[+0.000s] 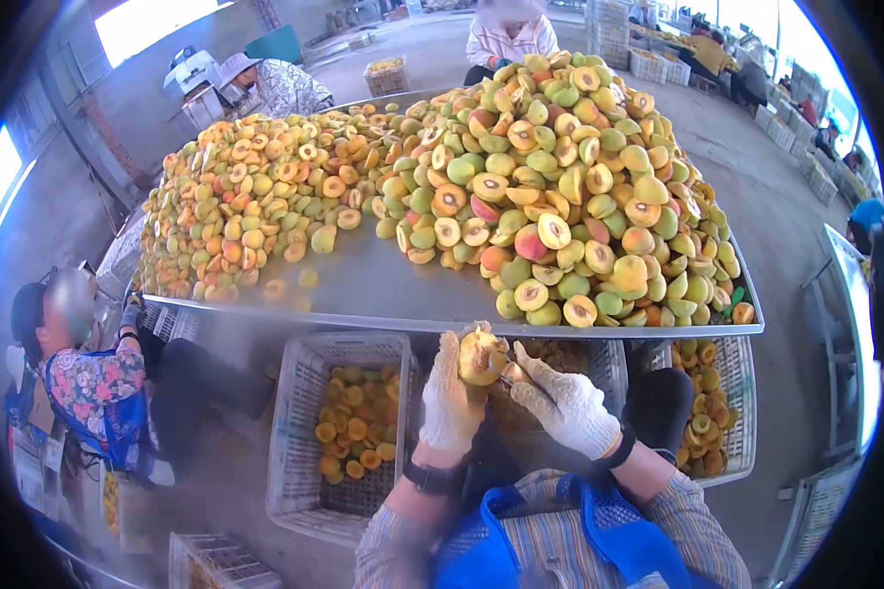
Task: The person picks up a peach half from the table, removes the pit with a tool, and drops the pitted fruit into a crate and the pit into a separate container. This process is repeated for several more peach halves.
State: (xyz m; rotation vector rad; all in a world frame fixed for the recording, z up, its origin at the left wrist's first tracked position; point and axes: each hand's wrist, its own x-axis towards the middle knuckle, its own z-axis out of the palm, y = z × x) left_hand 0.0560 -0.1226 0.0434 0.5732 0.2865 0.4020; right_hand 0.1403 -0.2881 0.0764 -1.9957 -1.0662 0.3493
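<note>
My left hand [449,398], in a white knitted glove, is closed around a halved peach [482,357] held just in front of the table edge. Close against it on the right is my gloved right hand [568,404], thumb and fingers pinched on a small dark metal tool [508,373] whose tip meets the fruit. The exact shape of that tool is mostly hidden by the fingers. Beyond both hands, a big pile of halved peaches [560,187], many with pits showing, covers much of the metal table [363,280].
Below the table's near edge stand a grey crate [287,432] with peach halves at left and another crate [746,412] at right. A crate between my knees is partly hidden. A co-worker [93,393] sits at left; others [511,39] sit across the table.
</note>
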